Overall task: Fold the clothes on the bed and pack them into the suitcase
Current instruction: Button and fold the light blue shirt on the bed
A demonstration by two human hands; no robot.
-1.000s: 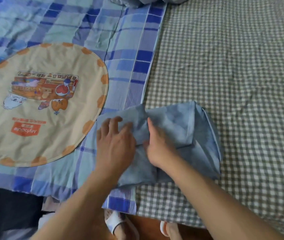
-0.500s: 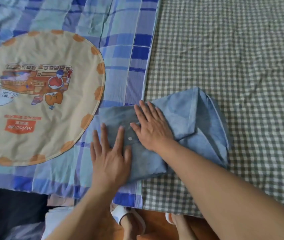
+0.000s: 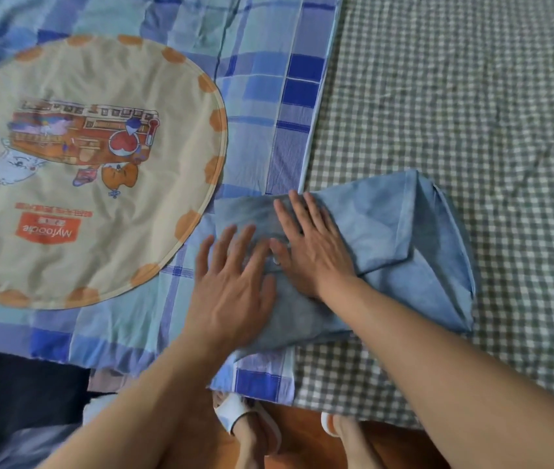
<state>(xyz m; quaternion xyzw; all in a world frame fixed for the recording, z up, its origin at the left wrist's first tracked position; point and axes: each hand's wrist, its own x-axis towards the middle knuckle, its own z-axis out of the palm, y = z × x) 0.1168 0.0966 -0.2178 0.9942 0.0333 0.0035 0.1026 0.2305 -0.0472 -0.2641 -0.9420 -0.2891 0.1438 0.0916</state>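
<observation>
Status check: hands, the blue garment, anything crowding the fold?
Left hand and right hand both flat, pressing folded blue garment. Garment at bed edge, straddling plaid quilt and checked sheet. Round printed cloth close beside it; suitcase not in view.

Both bare forearms reach up from the bottom edge of the frame toward its centre. The left hand (image 3: 231,292) lies flat, palm down, fingers straight and slightly spread. The right hand (image 3: 312,245) lies just beside it, up and to the right, equally flat with fingers extended; the two hands' fingers nearly touch.
</observation>
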